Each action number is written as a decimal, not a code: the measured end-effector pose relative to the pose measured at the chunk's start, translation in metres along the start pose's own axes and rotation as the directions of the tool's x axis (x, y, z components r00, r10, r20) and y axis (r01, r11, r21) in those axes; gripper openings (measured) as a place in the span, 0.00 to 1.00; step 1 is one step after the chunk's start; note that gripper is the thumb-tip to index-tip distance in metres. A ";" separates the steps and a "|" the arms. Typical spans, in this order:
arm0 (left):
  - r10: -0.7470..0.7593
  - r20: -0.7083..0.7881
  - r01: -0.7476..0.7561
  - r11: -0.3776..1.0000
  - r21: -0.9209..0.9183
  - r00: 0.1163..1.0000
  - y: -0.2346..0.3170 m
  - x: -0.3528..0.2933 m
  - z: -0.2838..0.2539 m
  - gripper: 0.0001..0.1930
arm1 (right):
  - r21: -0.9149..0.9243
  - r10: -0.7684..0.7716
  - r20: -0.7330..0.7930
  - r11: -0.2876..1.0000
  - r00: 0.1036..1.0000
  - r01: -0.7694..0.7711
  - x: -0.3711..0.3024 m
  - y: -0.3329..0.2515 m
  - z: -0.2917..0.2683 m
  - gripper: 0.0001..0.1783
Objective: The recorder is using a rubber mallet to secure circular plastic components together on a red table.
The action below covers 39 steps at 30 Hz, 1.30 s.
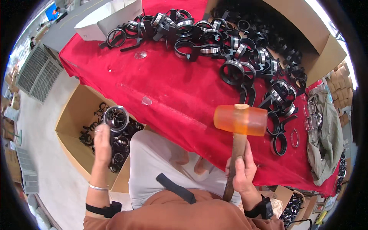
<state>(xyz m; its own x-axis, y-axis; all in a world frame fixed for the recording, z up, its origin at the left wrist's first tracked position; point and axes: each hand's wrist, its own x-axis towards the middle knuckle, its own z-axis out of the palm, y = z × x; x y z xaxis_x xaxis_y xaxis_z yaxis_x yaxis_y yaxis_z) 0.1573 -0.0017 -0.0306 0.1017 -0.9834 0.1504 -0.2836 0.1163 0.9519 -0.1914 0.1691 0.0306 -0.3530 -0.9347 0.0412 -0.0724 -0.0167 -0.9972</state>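
Note:
My left hand (102, 145) is at the left, above an open cardboard box, closed on a ringed part (117, 118) with a shiny metal band and a dark handle. Its palm hides most of that handle. My right hand (243, 170) is wrapped around the wooden handle of a mallet (240, 120) with a translucent orange head. The mallet stands head up over the near edge of the red-covered table (172, 88). Near its head lie loose black rings (279, 144) and a thin metal ring (294, 138).
Many black-handled rings (210, 50) are heaped across the table's far side. More fill a large cardboard box (322, 32) at the far right and the box (69, 132) on the left floor. A white box (115, 19) and grey-green cloth (325, 142) lie at the table's edges.

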 end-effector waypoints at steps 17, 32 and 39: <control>0.396 0.326 -0.458 0.878 0.141 0.859 0.158 0.115 0.188 0.08 | 0.001 0.019 0.013 1.000 1.000 -0.019 -0.002 0.006 -0.009 0.32; -0.043 0.803 0.802 -0.039 -0.596 0.595 0.013 -0.038 0.113 0.19 | -0.372 -0.097 0.218 0.912 0.971 0.175 0.041 -0.023 0.052 0.30; 0.006 0.505 0.173 0.936 -0.306 0.863 0.055 -0.008 0.103 0.15 | -0.413 -0.185 0.192 0.876 0.964 0.251 0.030 -0.016 0.056 0.30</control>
<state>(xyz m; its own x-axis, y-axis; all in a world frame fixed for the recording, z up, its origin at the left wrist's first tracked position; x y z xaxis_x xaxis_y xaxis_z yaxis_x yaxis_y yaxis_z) 0.0430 -0.0019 -0.0069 -0.3954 -0.9185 0.0007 0.0438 -0.0181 0.9989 -0.1488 0.1211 0.0447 -0.1472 -0.9659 0.2128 -0.5370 -0.1026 -0.8373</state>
